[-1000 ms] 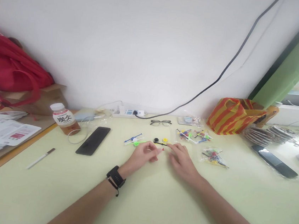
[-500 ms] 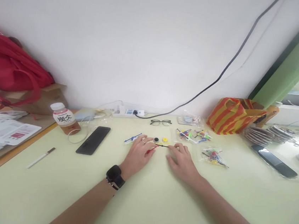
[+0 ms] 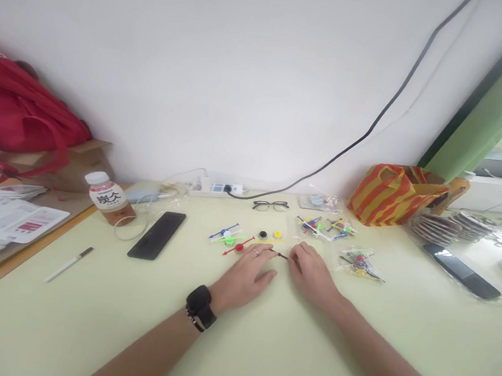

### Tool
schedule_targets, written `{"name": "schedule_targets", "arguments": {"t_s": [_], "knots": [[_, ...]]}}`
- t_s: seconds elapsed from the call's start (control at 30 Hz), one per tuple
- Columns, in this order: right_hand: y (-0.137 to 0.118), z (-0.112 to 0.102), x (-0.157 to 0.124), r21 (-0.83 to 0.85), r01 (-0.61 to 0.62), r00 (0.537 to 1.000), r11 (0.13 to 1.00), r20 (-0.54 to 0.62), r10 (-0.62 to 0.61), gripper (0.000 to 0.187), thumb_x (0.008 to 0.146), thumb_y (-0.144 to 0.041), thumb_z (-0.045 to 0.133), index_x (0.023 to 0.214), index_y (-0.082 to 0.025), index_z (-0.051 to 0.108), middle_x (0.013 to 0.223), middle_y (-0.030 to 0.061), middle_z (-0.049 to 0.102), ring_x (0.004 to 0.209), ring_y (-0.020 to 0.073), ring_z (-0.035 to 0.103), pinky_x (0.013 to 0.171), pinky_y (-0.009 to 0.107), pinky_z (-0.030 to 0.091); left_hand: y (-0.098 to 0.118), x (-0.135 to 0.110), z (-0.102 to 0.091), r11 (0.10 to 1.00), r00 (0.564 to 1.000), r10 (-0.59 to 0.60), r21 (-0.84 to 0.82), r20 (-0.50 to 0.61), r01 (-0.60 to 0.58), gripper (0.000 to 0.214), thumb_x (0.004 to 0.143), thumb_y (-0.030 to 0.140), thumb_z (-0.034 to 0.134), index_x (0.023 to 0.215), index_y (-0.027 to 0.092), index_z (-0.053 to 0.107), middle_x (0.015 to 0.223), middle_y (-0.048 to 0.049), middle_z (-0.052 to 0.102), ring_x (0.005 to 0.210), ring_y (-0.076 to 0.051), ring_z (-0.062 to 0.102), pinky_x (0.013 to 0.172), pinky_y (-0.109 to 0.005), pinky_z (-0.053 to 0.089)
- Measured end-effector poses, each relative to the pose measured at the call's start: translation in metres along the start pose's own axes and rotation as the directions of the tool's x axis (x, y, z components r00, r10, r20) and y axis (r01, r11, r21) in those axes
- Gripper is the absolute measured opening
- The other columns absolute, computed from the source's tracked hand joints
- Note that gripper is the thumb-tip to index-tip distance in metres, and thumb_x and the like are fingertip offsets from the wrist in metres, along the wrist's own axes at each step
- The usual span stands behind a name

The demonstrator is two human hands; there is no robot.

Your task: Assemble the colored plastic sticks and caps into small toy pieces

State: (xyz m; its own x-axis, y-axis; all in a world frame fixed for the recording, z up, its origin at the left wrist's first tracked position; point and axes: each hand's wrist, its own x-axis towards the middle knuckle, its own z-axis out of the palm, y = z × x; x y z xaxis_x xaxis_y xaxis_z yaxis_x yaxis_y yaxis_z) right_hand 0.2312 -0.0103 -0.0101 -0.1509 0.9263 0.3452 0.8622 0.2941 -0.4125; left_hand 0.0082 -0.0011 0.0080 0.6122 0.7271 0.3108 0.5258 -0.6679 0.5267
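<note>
A thin, black plastic strip (image 3: 282,256) with a small round hub lies low over the smooth, pale green counter (image 3: 261,344), spanning the narrow gap between the two hands. The right hand (image 3: 312,273) has its grip pinched on the strip's right end; the left hand (image 3: 246,276), fingers stretched out, reaches its other end, but I cannot tell whether that grip is pressing or merely touching. Just beyond the left fingers lies a glossy red arrow (image 3: 239,248) with a round hub, beside a slim blue arrow (image 3: 223,233). Two small rounds, a black disc (image 3: 263,235) and a yellow disc (image 3: 278,235), sit behind the strip. A crinkled, transparent packet (image 3: 362,264) of coloured pieces limits room right of the right hand; a flat, straight-edged black phone (image 3: 156,235) lies well left. Smooth surface spreads between the forearms, giving room towards the person.
</note>
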Motion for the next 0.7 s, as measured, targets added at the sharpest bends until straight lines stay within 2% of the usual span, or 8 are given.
{"name": "schedule_targets", "arguments": {"t_s": [0.1, 0.17, 0.27, 0.37, 0.5, 0.7], "knots": [[-0.0011, -0.0002, -0.0005, -0.027, -0.008, 1.0, 1.0, -0.005, 0.008, 0.013, 0.085, -0.01, 0.052, 0.086, -0.022, 0.053, 0.093, 0.0053, 0.063, 0.088, 0.0239, 0.059, 0.077, 0.036, 0.045, -0.0021, -0.0043, 0.0062, 0.994, 0.996, -0.061, 0.09, 0.07, 0.055, 0.05, 0.102, 0.046, 0.051, 0.148, 0.026, 0.048, 0.167, -0.0097, 0.029, 0.157, -0.035, 0.016, 0.125, -0.059, 0.028], [-0.0019, 0.0006, -0.0006, 0.012, 0.021, 1.0, 1.0, -0.004, -0.021, 0.023, 0.083, -0.007, 0.052, 0.098, -0.022, 0.058, 0.1, 0.0056, 0.064, 0.094, 0.0244, 0.06, 0.081, 0.036, 0.046, -0.0039, -0.0051, 0.0073, 0.987, 0.99, -0.1, 0.134, 0.097, 0.087, 0.053, 0.103, 0.05, 0.047, 0.15, 0.025, 0.047, 0.17, -0.0106, 0.023, 0.158, -0.037, 0.008, 0.124, -0.063, 0.024], [-0.0024, 0.0032, -0.0004, 0.071, 0.071, 0.997, 0.995, 0.002, -0.071, 0.025, 0.089, -0.011, 0.052, 0.108, -0.024, 0.063, 0.104, 0.0064, 0.065, 0.098, 0.0247, 0.061, 0.086, 0.036, 0.046, -0.0046, -0.0048, 0.0061, 0.982, 0.986, -0.116, 0.163, 0.116, 0.096, 0.056, 0.104, 0.052, 0.045, 0.15, 0.022, 0.046, 0.169, -0.0141, 0.025, 0.158, -0.038, 0.011, 0.124, -0.064, 0.025], [-0.0014, 0.0053, 0.0001, 0.132, 0.066, 0.998, 0.989, 0.007, -0.068, 0.018, 0.094, -0.015, 0.049, 0.098, -0.024, 0.065, 0.097, 0.0054, 0.066, 0.094, 0.0234, 0.062, 0.084, 0.036, 0.047, -0.0036, -0.0046, 0.0036, 0.985, 0.991, -0.077, 0.16, 0.112, 0.059, 0.053, 0.104, 0.051, 0.046, 0.149, 0.023, 0.047, 0.166, -0.0145, 0.031, 0.157, -0.037, 0.019, 0.123, -0.063, 0.027], [0.0005, 0.0051, 0.0012, 0.201, 0.008, 1.0, 0.98, -0.02, -0.004, 0.014, 0.093, -0.015, 0.051, 0.093, -0.023, 0.063, 0.094, 0.0043, 0.066, 0.091, 0.0224, 0.063, 0.078, 0.034, 0.047, -0.0024, -0.0049, 0.0013, 0.991, 0.996, -0.016, 0.132, 0.092, 0.004, 0.045, 0.102, 0.046, 0.051, 0.143, 0.026, 0.052, 0.161, -0.011, 0.041, 0.153, -0.033, 0.029, 0.124, -0.058, 0.03], [-0.0018, 0.0027, 0.0007, 0.215, 0.006, 1.0, 0.977, -0.027, 0.0, 0.012, 0.093, -0.016, 0.051, 0.087, -0.024, 0.058, 0.09, 0.004, 0.064, 0.087, 0.0228, 0.061, 0.075, 0.035, 0.047, -0.0034, -0.0048, 0.0032, 0.993, 0.998, -0.056, 0.111, 0.04, 0.051, 0.047, 0.099, 0.046, 0.056, 0.141, 0.024, 0.054, 0.16, -0.0121, 0.042, 0.153, -0.034, 0.028, 0.124, -0.058, 0.032]]}}
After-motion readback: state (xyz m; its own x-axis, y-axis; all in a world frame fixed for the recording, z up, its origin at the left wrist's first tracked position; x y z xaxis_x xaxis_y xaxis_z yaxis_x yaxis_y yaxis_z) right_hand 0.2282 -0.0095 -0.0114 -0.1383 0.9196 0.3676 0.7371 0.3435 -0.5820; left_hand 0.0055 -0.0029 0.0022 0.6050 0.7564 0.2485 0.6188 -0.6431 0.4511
